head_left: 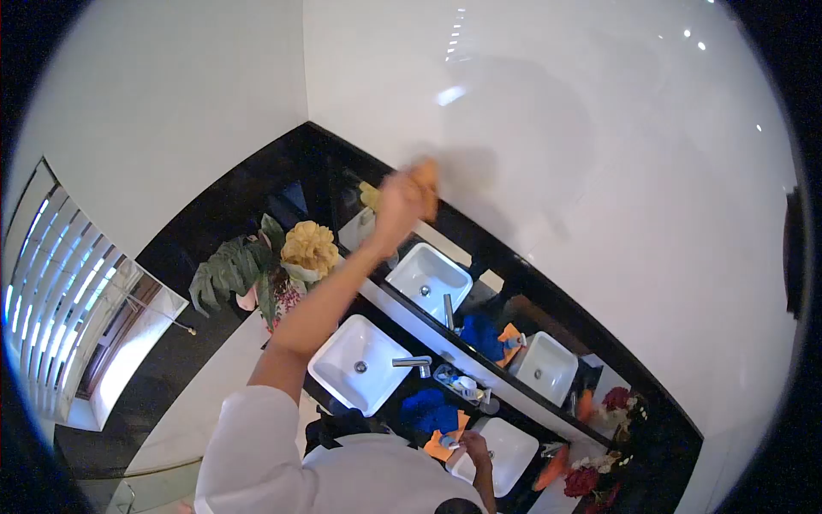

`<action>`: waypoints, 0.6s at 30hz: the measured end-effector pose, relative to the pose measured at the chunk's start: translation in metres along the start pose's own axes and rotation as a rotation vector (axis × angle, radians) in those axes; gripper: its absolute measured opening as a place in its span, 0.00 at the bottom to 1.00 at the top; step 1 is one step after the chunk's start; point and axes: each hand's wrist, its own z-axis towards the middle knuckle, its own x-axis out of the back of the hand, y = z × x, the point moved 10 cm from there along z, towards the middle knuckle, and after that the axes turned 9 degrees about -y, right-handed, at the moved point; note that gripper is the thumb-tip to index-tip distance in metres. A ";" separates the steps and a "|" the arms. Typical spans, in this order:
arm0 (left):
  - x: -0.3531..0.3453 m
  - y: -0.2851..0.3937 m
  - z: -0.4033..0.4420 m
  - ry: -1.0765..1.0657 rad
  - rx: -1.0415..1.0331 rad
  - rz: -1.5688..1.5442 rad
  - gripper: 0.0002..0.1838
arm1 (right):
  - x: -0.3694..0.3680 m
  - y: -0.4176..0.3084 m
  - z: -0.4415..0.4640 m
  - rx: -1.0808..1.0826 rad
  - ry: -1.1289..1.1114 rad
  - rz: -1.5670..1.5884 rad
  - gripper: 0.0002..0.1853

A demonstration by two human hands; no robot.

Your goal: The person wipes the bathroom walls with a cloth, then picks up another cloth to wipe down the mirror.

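Observation:
My left hand [398, 208], raised and slightly blurred, presses an orange cloth [428, 187] against the upper edge of the wall mirror, along its black frame [505, 248]. The fingers close over the cloth. Lower down, my right hand [475, 450] is above the edge of the right-hand sink [512, 452]. Its curled fingers are at a small white and blue bottle [449, 442], though the grip is partly hidden. Under the bottle, a second orange cloth [435, 447] lies near a dark blue cloth [428, 411].
Below my left arm is another white sink [347, 377] with a metal tap [413, 362]. A tray of small items [462, 385] sits between the sinks. Yellow flowers [310, 248] stand left, red flowers [582, 480] right. A blind-covered window [60, 291] is at far left.

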 end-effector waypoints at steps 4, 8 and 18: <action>0.128 -0.062 0.080 0.560 -0.077 -0.136 0.15 | 0.028 0.069 -0.026 0.063 0.159 -0.162 0.21; 0.102 -0.038 0.100 0.568 0.072 -0.201 0.23 | 0.038 0.056 -0.027 -0.186 0.065 -0.092 0.21; -0.130 0.075 -0.085 -0.057 -0.272 -0.559 0.21 | 0.072 0.018 -0.032 -0.162 0.086 -0.097 0.22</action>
